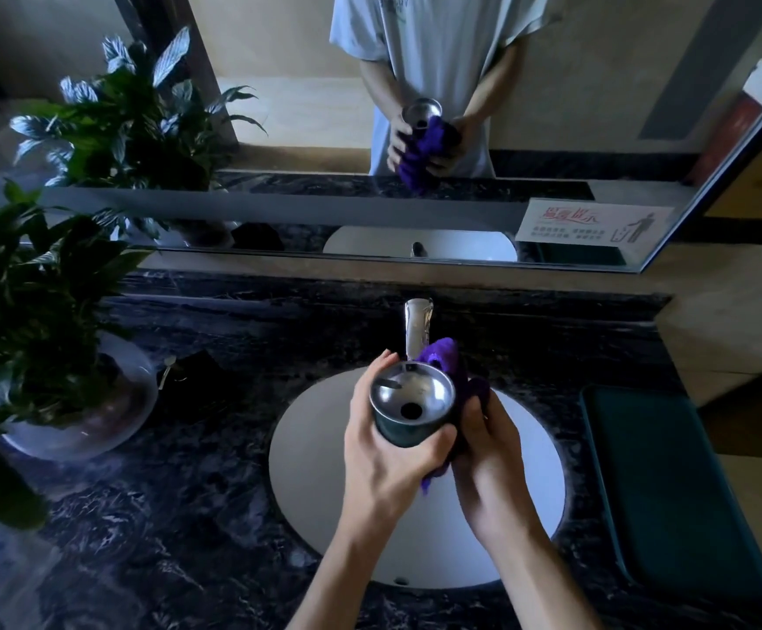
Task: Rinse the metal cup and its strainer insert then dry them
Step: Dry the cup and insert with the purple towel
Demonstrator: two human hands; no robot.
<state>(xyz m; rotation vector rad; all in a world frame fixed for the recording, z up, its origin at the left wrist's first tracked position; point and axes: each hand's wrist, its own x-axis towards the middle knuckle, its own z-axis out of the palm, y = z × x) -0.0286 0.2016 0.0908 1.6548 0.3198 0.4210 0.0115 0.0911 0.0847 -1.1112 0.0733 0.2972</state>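
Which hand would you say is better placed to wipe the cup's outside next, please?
Right. The right hand already presses the purple cloth against the metal cup, while the left hand grips it.

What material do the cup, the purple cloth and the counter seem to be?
Cup: polished metal, likely stainless steel; it mirrors light. Purple cloth: soft, fuzzy fabric, perhaps microfibre; it bunches. Counter: dark glossy stone with white veins, possibly marble.

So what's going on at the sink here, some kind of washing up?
A person stands at a washbasin, holding a metal cup in the left hand above the bowl. The right hand presses a purple cloth against the cup's side, so this looks like drying. No water can be seen running from the tap.
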